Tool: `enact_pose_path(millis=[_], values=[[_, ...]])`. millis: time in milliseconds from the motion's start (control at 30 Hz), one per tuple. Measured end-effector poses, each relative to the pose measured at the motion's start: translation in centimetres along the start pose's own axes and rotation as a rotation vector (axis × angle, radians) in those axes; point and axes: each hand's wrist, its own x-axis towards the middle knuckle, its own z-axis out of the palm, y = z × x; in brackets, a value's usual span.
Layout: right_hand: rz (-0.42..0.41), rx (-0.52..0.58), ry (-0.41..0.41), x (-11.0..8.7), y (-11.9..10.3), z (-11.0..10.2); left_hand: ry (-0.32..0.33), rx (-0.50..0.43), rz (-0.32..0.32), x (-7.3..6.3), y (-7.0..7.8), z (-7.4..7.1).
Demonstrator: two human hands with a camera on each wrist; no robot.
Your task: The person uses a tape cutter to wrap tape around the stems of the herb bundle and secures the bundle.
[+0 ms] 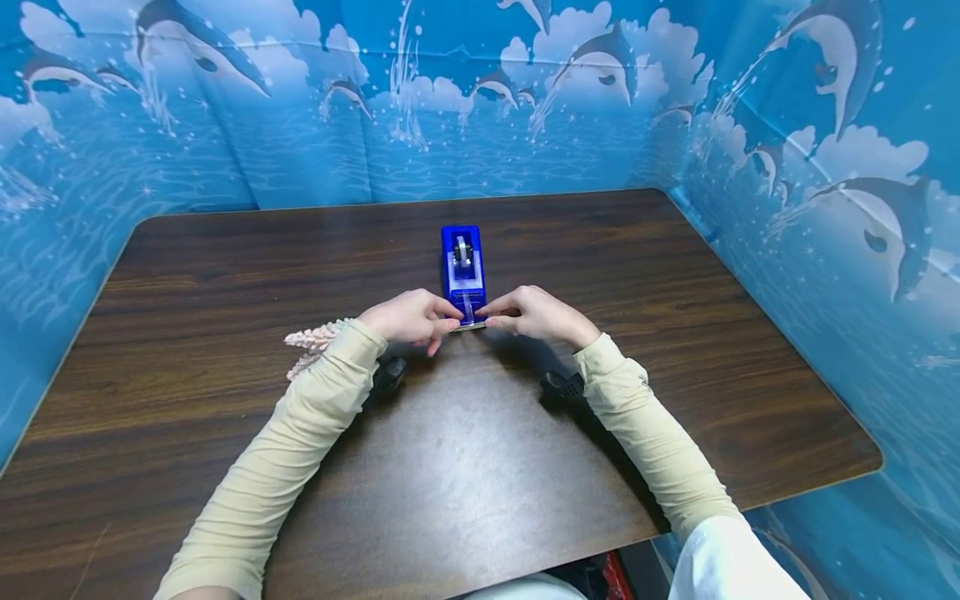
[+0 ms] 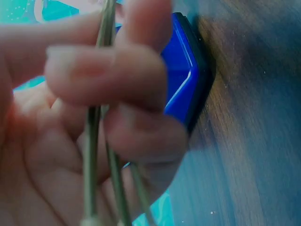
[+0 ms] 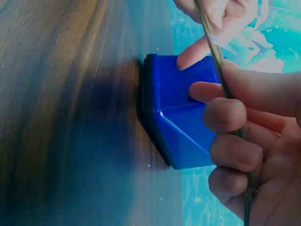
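A blue tape dispenser [image 1: 465,258] stands on the table, with a roll of clear tape [image 1: 462,252] inside. At its near end, both hands hold a thin bundle of green flower stems [image 3: 244,188] crosswise. My left hand [image 1: 411,318] grips the stems, and the pale pink flower heads [image 1: 311,339] stick out to the left behind the wrist. My right hand [image 1: 536,314] has its fingers curled round the other end of the stems. A strip of tape [image 1: 467,307] lies between the fingertips, and a whitish patch shows on the stems in the right wrist view.
The brown wood-grain table [image 1: 450,467] extends on all sides of the hands. A blue dolphin-print curtain [image 1: 300,108] hangs behind it and along the right. Dark wrist cameras [image 1: 561,384] sit under both wrists, close to the tabletop.
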Motion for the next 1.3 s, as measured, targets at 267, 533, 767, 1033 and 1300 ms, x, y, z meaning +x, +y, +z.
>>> enact_pose_path(millis=[267,533,767,1033,1300], values=[[-0.006,0.008,0.033,0.13,0.08,0.03,0.058,0.044,0.017,0.01,-0.04,-0.01],[0.033,0.025,0.039,0.30,0.08,0.05,0.135,0.028,-0.005,0.15,0.09,0.00],[0.040,0.014,0.065,0.38,-0.06,0.00,0.162,0.015,-0.008,-0.06,0.43,-0.07],[-0.001,-0.010,0.092,0.26,0.07,-0.12,0.199,0.031,0.000,-0.08,0.52,-0.07],[-0.040,0.013,0.109,0.16,0.14,-0.16,0.204,0.026,0.021,-0.15,0.41,-0.07]])
